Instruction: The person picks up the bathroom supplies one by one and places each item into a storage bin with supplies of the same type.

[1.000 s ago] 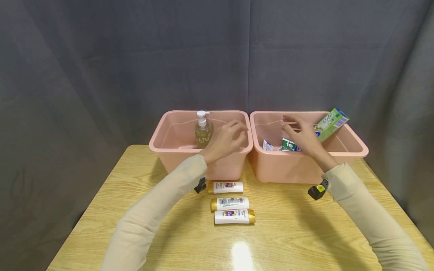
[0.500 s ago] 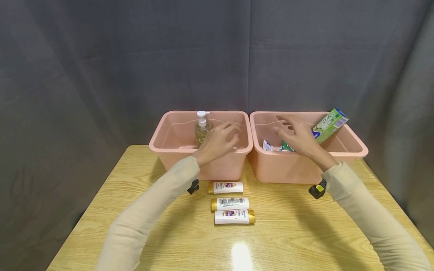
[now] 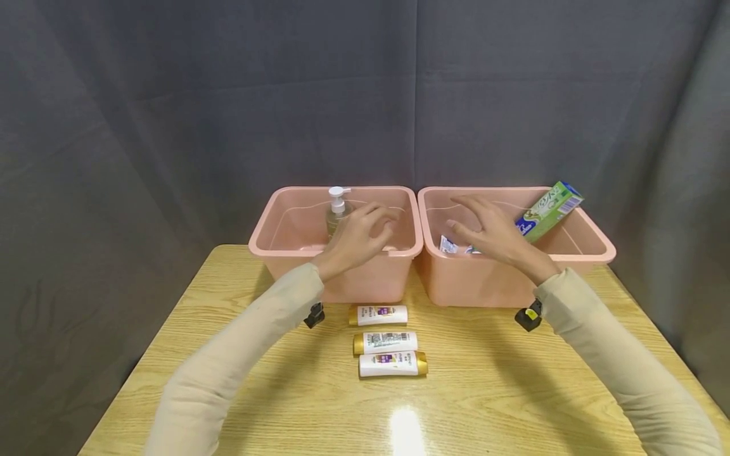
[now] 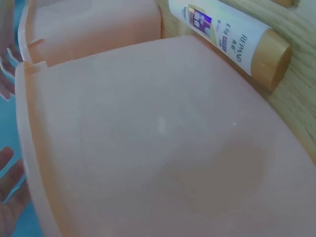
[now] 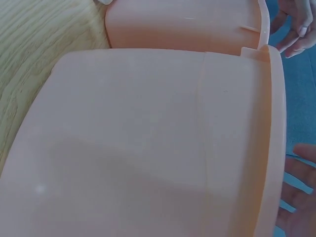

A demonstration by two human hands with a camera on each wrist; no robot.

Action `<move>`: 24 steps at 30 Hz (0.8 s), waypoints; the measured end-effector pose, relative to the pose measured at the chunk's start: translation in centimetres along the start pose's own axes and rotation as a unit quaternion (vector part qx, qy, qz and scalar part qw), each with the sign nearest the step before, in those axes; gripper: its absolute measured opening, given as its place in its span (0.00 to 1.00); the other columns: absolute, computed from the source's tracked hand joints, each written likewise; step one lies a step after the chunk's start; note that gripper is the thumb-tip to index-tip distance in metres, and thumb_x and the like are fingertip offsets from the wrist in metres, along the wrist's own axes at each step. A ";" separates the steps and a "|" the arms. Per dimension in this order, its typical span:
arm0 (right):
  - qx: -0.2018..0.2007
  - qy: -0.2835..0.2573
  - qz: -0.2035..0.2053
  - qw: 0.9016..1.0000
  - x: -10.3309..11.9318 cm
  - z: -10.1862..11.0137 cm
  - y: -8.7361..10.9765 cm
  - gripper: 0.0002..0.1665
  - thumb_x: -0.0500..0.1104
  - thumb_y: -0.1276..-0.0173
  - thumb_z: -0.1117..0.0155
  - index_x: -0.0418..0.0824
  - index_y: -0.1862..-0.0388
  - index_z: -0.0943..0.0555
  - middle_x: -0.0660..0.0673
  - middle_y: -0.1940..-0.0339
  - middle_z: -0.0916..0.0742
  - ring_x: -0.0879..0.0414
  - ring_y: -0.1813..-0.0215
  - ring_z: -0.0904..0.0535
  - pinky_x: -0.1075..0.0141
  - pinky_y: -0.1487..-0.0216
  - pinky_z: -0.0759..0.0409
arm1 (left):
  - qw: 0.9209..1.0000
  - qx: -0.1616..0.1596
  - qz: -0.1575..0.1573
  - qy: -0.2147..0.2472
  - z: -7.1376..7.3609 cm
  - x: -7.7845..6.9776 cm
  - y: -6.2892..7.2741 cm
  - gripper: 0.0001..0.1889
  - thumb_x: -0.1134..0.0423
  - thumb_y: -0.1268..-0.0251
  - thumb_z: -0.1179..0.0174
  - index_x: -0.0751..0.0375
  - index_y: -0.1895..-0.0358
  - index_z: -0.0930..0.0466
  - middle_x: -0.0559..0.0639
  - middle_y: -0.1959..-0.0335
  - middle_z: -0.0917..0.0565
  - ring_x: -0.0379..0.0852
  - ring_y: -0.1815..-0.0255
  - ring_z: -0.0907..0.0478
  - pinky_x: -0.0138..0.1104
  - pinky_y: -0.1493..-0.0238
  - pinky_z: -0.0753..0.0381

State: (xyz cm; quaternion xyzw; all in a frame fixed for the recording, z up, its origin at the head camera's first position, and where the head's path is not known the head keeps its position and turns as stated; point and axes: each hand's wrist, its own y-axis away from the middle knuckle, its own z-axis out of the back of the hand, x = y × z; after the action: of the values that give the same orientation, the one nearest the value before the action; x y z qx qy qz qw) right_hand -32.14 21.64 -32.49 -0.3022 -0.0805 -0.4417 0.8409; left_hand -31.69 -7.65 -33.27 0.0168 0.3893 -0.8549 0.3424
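My left hand hovers over the front rim of the left pink bin, fingers loosely bent and holding nothing. Inside that bin stands a pump bottle with a white top, its lower part hidden behind the hand. Over the right pink bin is my right hand, thumb and fingers spread apart with nothing between them. A green toothpaste-like box leans against that bin's right side. Small white packets lie in it, partly covered by the hand. In the right wrist view, fingers show beyond the rim.
In front of the left bin, three white bottles with gold caps lie on the wooden table: a rear bottle, a middle bottle and a front bottle. A dark curtain hangs behind the bins.
Both hands have drifted left over the bins, still empty. The left hand covers more of the pump bottle, and the right hand now hides the green packet. The bottles on the table have stayed put.
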 end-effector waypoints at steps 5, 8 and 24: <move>0.013 0.011 0.007 1.000 0.1 -0.1 -0.1 0.36 0.56 0.29 0.40 0.43 0.28 0.31 0.39 0.29 0.27 0.40 0.27 0.37 0.41 0.30 0.40 | 1.000 -0.007 -0.003 0.015 0.4 -0.2 0.2 0.10 0.67 0.33 0.41 0.61 0.51 0.16 0.52 0.53 0.17 0.44 0.61 0.20 0.32 0.61 0.21; 0.021 0.016 0.015 1.000 0.2 -0.1 -0.3 0.37 0.59 0.30 0.40 0.42 0.28 0.30 0.39 0.29 0.27 0.40 0.27 0.37 0.41 0.30 0.40 | 1.000 -0.009 -0.017 0.022 0.6 -0.4 0.3 0.11 0.67 0.32 0.41 0.61 0.51 0.16 0.52 0.53 0.17 0.45 0.61 0.20 0.32 0.62 0.20; 0.038 0.040 0.084 0.995 1.1 -0.9 -1.3 0.36 0.57 0.31 0.38 0.41 0.29 0.28 0.42 0.29 0.26 0.42 0.29 0.33 0.45 0.31 0.36 | 0.996 -0.037 -0.066 0.046 0.9 -1.1 1.1 0.09 0.68 0.35 0.42 0.63 0.55 0.16 0.54 0.54 0.16 0.47 0.55 0.19 0.33 0.52 0.21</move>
State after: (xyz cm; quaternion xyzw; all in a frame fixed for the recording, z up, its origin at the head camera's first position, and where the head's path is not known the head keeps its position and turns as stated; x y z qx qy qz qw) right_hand -32.66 19.82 -32.24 -0.2578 -0.0378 -0.3774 0.8886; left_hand -29.97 -8.17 -33.07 0.0176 0.4362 -0.8590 0.2676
